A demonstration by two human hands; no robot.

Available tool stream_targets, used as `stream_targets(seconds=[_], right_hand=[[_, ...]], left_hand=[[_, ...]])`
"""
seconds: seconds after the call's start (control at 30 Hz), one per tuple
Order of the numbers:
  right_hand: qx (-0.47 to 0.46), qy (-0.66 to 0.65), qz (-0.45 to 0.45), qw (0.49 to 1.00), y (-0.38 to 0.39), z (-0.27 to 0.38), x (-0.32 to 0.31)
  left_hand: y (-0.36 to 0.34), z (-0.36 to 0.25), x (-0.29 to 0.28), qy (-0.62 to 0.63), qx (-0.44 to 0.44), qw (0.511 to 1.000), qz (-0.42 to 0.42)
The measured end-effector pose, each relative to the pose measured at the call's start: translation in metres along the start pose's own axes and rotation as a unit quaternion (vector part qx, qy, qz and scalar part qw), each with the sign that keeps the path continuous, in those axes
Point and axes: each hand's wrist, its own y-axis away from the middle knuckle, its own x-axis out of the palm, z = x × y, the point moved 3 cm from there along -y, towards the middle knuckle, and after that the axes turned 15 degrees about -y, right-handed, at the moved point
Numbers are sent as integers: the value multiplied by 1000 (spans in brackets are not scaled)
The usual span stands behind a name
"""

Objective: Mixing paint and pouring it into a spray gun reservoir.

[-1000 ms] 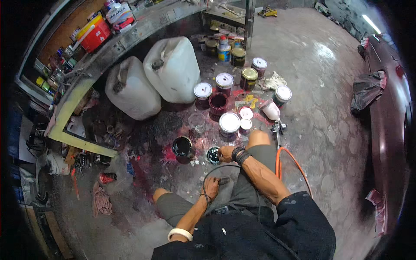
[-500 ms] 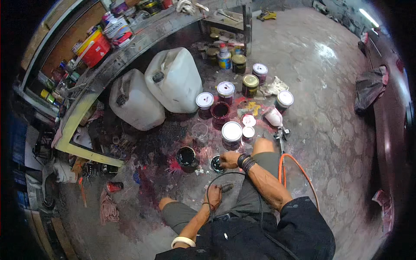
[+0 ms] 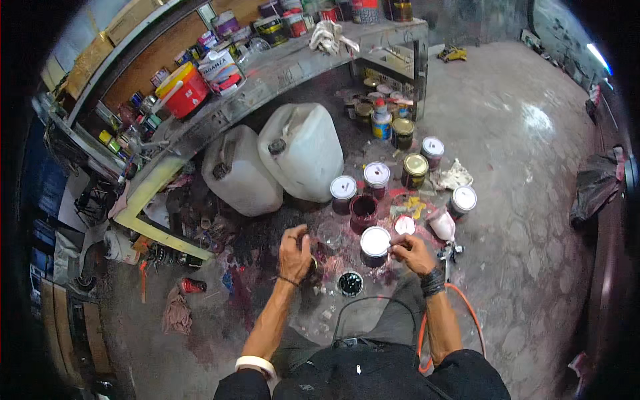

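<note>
My left hand (image 3: 294, 255) reaches forward, fingers loosely bent and apart. Beneath it sits a paint can, mostly hidden, with a bit of rim showing beside the wrist. Close to its right is a clear plastic cup (image 3: 329, 235). My right hand (image 3: 412, 254) is closed in a pinch beside a white-lidded can (image 3: 375, 243); what its fingers hold, if anything, is hidden. Just beyond them lies a pink-stained white lid (image 3: 404, 225). Between my wrists stands an open can of dark paint (image 3: 350, 284). An open dark-red can (image 3: 364, 208) stands farther off.
Two large white jerrycans (image 3: 301, 153) stand under the workbench (image 3: 280, 73). Several lidded cans surround a white rag (image 3: 455, 176). A spray gun (image 3: 445, 230) lies at right, near an orange hose (image 3: 475, 313). A dark red panel (image 3: 608, 267) stands far right.
My right hand has left the small open can and moved right and forward to the white-lidded can. My left hand has moved forward and left over the dark can. The view has shifted.
</note>
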Motion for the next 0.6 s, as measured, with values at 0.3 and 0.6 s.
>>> stream_targets(seconds=[0.3, 0.6], right_hand=[[-81, 71, -9, 994, -117, 81, -66], [-82, -119, -109, 983, -331, 109, -152]], left_hand=[[-258, 0, 60, -165, 68, 983, -50], [-334, 14, 102, -343, 50, 926, 151]])
